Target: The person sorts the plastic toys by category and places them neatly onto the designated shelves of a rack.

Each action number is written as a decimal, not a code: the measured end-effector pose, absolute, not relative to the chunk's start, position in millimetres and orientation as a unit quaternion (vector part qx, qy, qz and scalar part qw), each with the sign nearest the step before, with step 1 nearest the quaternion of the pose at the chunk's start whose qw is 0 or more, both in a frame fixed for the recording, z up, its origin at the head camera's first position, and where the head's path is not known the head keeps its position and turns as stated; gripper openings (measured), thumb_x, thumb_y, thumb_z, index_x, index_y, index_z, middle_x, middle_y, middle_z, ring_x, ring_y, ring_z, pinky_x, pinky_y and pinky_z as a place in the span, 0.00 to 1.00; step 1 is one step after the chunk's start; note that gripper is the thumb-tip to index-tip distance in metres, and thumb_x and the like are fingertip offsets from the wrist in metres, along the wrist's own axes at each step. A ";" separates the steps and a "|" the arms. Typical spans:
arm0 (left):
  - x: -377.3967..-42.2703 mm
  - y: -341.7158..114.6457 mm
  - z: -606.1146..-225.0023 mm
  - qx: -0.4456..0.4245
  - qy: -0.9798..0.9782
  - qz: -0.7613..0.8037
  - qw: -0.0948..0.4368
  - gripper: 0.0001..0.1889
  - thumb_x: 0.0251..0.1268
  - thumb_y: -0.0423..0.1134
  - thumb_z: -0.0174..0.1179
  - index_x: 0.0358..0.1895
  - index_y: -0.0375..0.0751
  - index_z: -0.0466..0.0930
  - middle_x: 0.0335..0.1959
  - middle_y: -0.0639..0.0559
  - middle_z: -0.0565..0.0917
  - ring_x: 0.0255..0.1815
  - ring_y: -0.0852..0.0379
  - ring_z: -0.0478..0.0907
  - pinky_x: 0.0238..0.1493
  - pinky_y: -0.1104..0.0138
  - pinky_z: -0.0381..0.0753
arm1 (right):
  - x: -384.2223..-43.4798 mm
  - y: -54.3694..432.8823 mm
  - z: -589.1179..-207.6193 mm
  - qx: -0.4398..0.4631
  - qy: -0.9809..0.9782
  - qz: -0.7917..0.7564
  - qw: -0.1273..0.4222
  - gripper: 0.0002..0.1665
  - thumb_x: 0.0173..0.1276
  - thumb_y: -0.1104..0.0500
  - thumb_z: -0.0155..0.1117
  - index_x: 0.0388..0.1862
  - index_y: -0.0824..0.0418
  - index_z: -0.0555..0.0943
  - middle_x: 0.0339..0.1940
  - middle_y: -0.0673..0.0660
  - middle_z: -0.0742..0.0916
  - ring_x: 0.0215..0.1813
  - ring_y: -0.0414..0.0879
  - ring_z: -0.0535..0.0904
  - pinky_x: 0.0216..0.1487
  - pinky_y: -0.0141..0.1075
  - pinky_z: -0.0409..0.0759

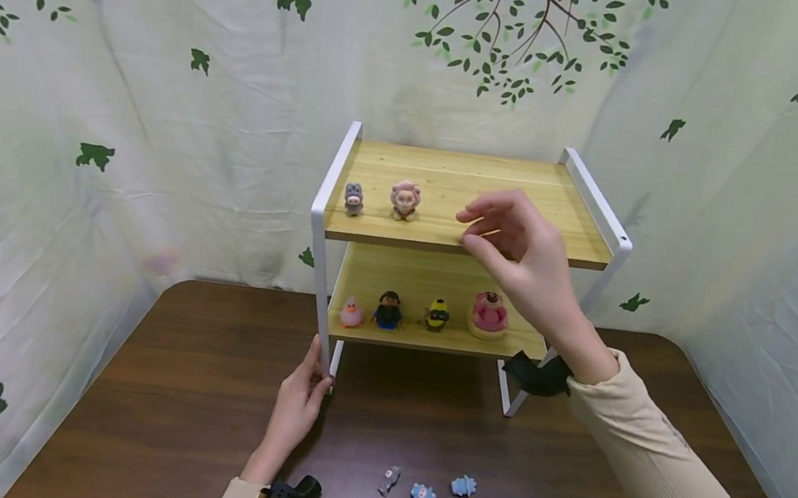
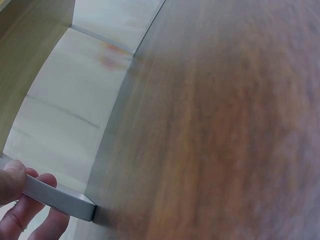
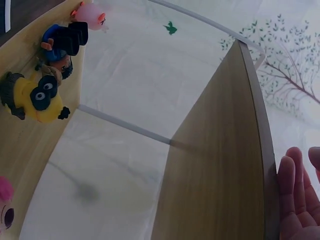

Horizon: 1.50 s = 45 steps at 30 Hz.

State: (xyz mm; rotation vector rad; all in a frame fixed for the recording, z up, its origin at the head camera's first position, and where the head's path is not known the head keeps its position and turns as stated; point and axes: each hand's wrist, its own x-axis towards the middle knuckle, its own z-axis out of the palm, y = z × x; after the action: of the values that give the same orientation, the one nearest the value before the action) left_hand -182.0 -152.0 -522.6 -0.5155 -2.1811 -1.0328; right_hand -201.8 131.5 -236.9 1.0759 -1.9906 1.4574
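Observation:
My left hand [image 1: 297, 404] grips the front left white leg of a two-tier shelf [image 1: 444, 248]. In the left wrist view the thumb lies on one side of the leg [image 2: 60, 200] and the fingers wrap behind it. Over the front of the upper board hovers my right hand [image 1: 520, 248], its fingers loosely bent, thumb apart, nothing seen between them. To its left on that board stand a pinkish curly figurine [image 1: 405, 201] and a small grey figurine [image 1: 353, 199]. The right wrist view shows the right fingers [image 3: 295, 190] beside the board's front edge.
On the lower board stand a pink chick-like figure [image 1: 351, 312], a dark-clothed figure [image 1: 388, 311], a yellow Minion figure [image 1: 437, 315] and a pink bear [image 1: 489, 315]. A grey figurine [image 1: 389, 480] and two blue ones [image 1: 423, 496] lie on the brown table [image 1: 199, 391].

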 end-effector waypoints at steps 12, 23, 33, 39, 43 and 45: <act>-183.1 -152.6 -525.0 -0.196 -0.835 -0.395 0.329 0.53 0.52 0.19 0.63 0.77 0.54 0.44 0.27 0.46 0.76 0.27 0.53 0.77 0.28 0.59 0.79 | -195.9 141.6 -245.6 0.399 -0.711 0.535 0.222 0.16 0.60 0.79 0.61 0.47 0.73 0.74 0.42 0.60 0.83 0.40 0.48 0.81 0.44 0.35 0.80; -181.7 -151.9 -523.8 -0.188 -0.840 -0.396 0.321 0.54 0.52 0.18 0.64 0.77 0.54 0.43 0.28 0.47 0.76 0.28 0.53 0.77 0.28 0.60 0.78 | -189.4 146.5 -257.4 0.398 -0.707 0.547 0.208 0.17 0.59 0.81 0.61 0.47 0.74 0.74 0.42 0.63 0.83 0.40 0.49 0.81 0.45 0.36 0.80; -181.3 -151.8 -522.9 -0.190 -0.839 -0.392 0.327 0.54 0.51 0.18 0.65 0.77 0.54 0.44 0.27 0.47 0.76 0.27 0.53 0.77 0.27 0.62 0.77 | -184.6 148.6 -268.2 0.409 -0.704 0.544 0.202 0.19 0.58 0.81 0.61 0.47 0.71 0.76 0.42 0.59 0.84 0.40 0.49 0.81 0.45 0.35 0.79; -181.5 -152.0 -523.3 -0.189 -0.839 -0.393 0.325 0.54 0.51 0.19 0.65 0.77 0.53 0.44 0.27 0.47 0.76 0.27 0.53 0.77 0.27 0.62 0.77 | -185.0 149.4 -281.1 0.420 -0.713 0.530 0.188 0.20 0.56 0.82 0.61 0.46 0.69 0.77 0.41 0.59 0.84 0.38 0.46 0.81 0.41 0.34 0.80; -181.1 -151.9 -523.8 -0.186 -0.841 -0.395 0.318 0.53 0.52 0.19 0.64 0.77 0.52 0.44 0.27 0.47 0.76 0.27 0.53 0.77 0.27 0.62 0.77 | -185.9 149.3 -290.6 0.426 -0.721 0.515 0.185 0.20 0.57 0.81 0.62 0.46 0.67 0.78 0.41 0.57 0.84 0.35 0.46 0.80 0.32 0.32 0.78; -180.9 -151.9 -523.7 -0.186 -0.842 -0.395 0.316 0.53 0.52 0.19 0.64 0.77 0.51 0.44 0.27 0.47 0.76 0.27 0.53 0.77 0.27 0.62 0.77 | -185.6 149.3 -295.0 0.429 -0.724 0.508 0.184 0.19 0.57 0.80 0.63 0.46 0.66 0.78 0.40 0.58 0.84 0.34 0.47 0.80 0.30 0.33 0.77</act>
State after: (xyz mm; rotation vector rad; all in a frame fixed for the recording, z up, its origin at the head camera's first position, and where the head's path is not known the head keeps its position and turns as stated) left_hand -180.9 -151.9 -523.7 -0.4895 -2.2174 -1.0413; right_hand -185.6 149.3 -295.0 1.2085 -2.0419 1.4317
